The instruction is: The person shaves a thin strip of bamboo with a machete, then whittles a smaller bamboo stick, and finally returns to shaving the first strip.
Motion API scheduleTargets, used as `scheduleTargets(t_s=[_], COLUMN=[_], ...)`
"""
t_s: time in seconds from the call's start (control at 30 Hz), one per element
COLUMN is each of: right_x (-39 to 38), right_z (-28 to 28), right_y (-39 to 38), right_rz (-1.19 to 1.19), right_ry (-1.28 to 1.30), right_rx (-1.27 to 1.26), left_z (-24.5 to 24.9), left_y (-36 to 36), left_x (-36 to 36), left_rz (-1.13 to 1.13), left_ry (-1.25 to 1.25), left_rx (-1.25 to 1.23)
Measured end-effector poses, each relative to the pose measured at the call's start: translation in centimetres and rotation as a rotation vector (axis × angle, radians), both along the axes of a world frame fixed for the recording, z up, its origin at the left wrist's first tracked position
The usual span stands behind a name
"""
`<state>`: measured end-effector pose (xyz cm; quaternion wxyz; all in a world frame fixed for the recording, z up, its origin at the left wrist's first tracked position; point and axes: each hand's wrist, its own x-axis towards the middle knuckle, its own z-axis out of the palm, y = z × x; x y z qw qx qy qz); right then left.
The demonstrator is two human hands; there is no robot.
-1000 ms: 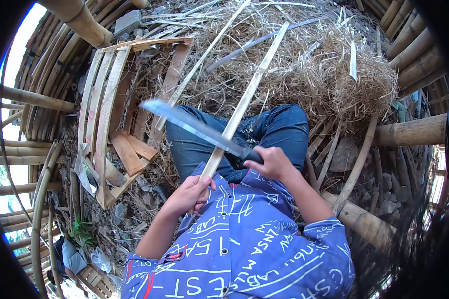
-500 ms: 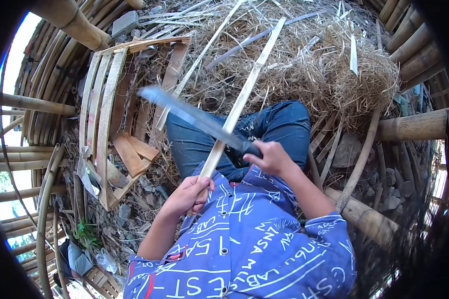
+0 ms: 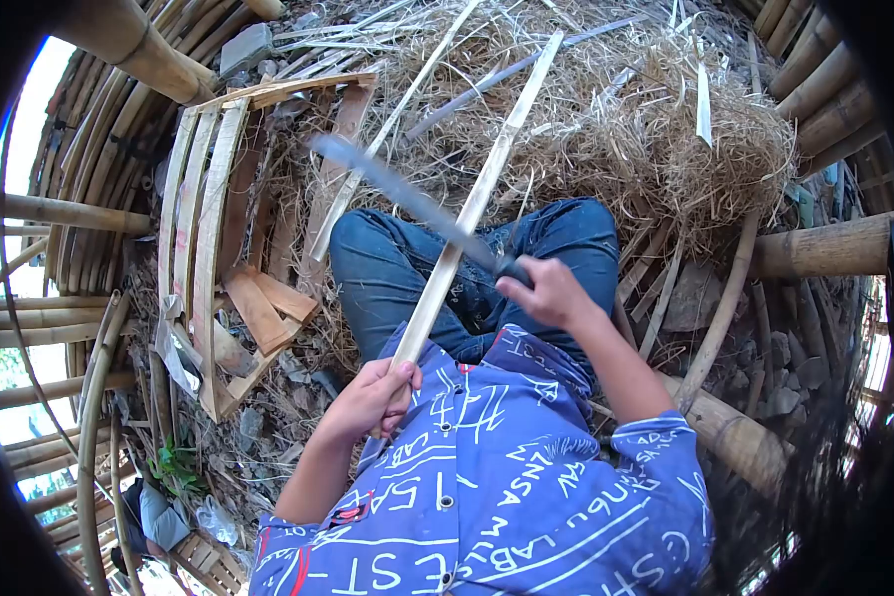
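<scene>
A long pale bamboo strip [image 3: 494, 164] slants up and away from my lap, its near end wrapped in the closed fingers of my left hand [image 3: 379, 397]. My right hand [image 3: 546, 293] is closed round the dark handle of a machete [image 3: 397, 189]. The blade, a little blurred, crosses the strip over my crossed legs and points to the upper left. Small pale shavings lie on my jeans [image 3: 566, 243] around the lap.
A broken wooden crate [image 3: 209, 209] lies at left on stony ground. Ahead is a heap of dry shavings [image 3: 695, 169] with loose strips across it. Thick bamboo poles [image 3: 824, 246] stick in at right, and a bamboo slat wall [image 3: 109, 129] curves along the left.
My right hand and the machete have shifted up and slightly right, so the blade crosses the strip farther from my left hand. The left hand holds almost the same place.
</scene>
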<state>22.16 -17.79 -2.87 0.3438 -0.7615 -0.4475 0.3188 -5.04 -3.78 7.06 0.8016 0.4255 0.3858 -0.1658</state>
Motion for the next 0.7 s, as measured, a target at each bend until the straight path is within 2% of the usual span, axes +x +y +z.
scheduleTargets(t_s=[0.1, 0.13, 0.23, 0.3, 0.4, 0.5, 0.57, 0.63, 0.67, 0.7], right_x=[-1.7, -1.3, 1.5, 3.9, 5.1, 3.6, 1.2, -0.8, -1.1, -0.8], right_z=[0.3, -0.4, -1.1, -2.4, -2.3, -1.8, -0.8, 0.3, 0.8, 0.5], right_y=[0.1, 0.4, 1.5, 2.3, 2.6, 2.3, 1.6, 1.4, 1.6, 1.8], right_rz=[0.221, 0.204, 0.058, -0.127, -0.122, -0.103, 0.027, 0.21, 0.283, 0.28], right_ry=[-0.102, -0.091, -0.054, 0.032, -0.096, -0.053, -0.061, -0.098, -0.175, -0.17], right_rx=[-0.046, 0.011, -0.097, 0.022, -0.077, 0.007, 0.001, -0.002, -0.082, -0.082], left_z=[-0.8, -0.7, 0.3, 1.1, 0.5, 0.4, 0.2, -0.1, -0.2, 0.1], left_y=[-0.1, -0.1, -0.5, -0.8, -0.7, -0.1, 0.1, 0.1, -0.1, -0.1], left_x=[-0.5, -0.6, -0.9, -0.7, -0.2, -0.4, -0.4, -0.3, -0.6, -0.9], left_rz=[-0.017, -0.025, -0.021, 0.028, 0.01, -0.006, 0.018, -0.004, -0.026, -0.029], left_ry=[0.005, 0.012, 0.019, 0.004, -0.009, -0.028, -0.014, -0.012, 0.006, 0.011], left_rx=[0.054, 0.051, 0.086, 0.035, 0.075, 0.045, 0.006, 0.066, 0.092, 0.092])
